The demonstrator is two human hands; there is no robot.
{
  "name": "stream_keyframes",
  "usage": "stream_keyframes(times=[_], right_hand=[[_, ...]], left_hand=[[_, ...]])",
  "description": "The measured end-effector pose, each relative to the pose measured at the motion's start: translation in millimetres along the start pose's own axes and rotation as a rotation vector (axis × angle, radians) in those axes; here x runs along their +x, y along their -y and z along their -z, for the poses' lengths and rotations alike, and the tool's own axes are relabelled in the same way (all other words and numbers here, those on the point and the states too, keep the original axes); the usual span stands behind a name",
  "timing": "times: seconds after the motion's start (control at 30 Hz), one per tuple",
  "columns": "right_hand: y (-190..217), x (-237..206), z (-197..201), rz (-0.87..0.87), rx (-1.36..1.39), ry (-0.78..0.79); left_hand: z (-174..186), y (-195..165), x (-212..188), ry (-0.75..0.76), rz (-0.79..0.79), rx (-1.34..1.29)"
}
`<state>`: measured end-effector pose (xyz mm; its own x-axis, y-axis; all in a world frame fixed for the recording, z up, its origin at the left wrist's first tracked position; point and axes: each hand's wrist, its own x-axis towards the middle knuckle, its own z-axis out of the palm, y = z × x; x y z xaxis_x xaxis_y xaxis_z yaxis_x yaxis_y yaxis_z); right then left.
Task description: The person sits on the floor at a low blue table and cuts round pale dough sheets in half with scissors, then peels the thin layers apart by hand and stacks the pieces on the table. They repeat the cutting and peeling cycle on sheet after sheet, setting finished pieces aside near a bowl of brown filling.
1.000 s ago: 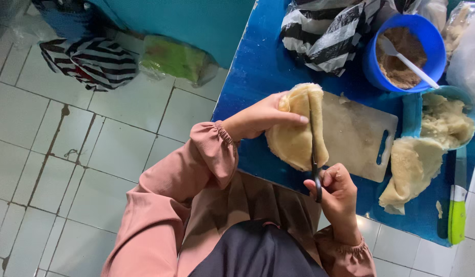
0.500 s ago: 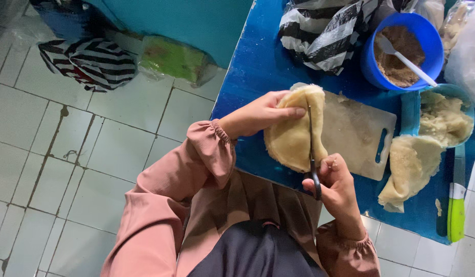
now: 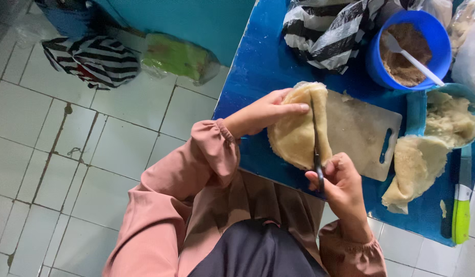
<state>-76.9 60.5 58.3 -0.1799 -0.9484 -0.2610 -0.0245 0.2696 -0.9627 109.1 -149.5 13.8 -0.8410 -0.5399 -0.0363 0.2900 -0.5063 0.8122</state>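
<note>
A folded, pale yellow round of dough [image 3: 295, 133] lies on a light cutting board [image 3: 360, 134] on the blue table [image 3: 258, 61]. My left hand [image 3: 263, 113] presses flat on the dough's left side. My right hand [image 3: 341, 185] grips the dark handle of a knife [image 3: 316, 149], whose blade runs along the middle of the dough. Pink sleeves cover both arms.
A blue bowl [image 3: 381, 66] of brown filling with a white spoon stands at the back right. A teal bowl [image 3: 466, 95] holds more dough, with another dough sheet [image 3: 414, 166] draped beside it. A green-handled tool [image 3: 460, 213], striped bags [image 3: 324, 36] and a tiled floor [image 3: 68, 169] surround the table.
The knife has drawn a little toward me along the dough. My left hand keeps pressing the dough in place.
</note>
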Motion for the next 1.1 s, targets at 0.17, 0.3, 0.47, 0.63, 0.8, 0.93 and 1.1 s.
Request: stream_keyframes(times=[0.17, 0.3, 0.47, 0.63, 0.8, 0.93, 1.1], right_hand=[[19, 1, -3, -0.124, -0.098, 0.028], [21, 15, 8, -0.108, 0.06, 0.181], [14, 27, 9, -0.013, 0.075, 0.192], [21, 15, 2, -0.15, -0.066, 0.089], [39, -3, 2, -0.304, -0.109, 0.105], [43, 1, 0, -0.225, -0.106, 0.124], [33, 10, 1, -0.072, -0.03, 0.158]], left_hand=[[1, 7, 9, -0.235, -0.079, 0.416], [3, 6, 7, -0.188, -0.066, 0.182], [1, 6, 7, -0.198, -0.179, 0.148], [-4, 9, 9, -0.227, -0.319, 0.187], [-6, 2, 4, -0.186, -0.282, 0.083], [-9, -7, 0, -0.087, -0.199, 0.028], [-11, -13, -2, -0.036, -0.165, 0.033]])
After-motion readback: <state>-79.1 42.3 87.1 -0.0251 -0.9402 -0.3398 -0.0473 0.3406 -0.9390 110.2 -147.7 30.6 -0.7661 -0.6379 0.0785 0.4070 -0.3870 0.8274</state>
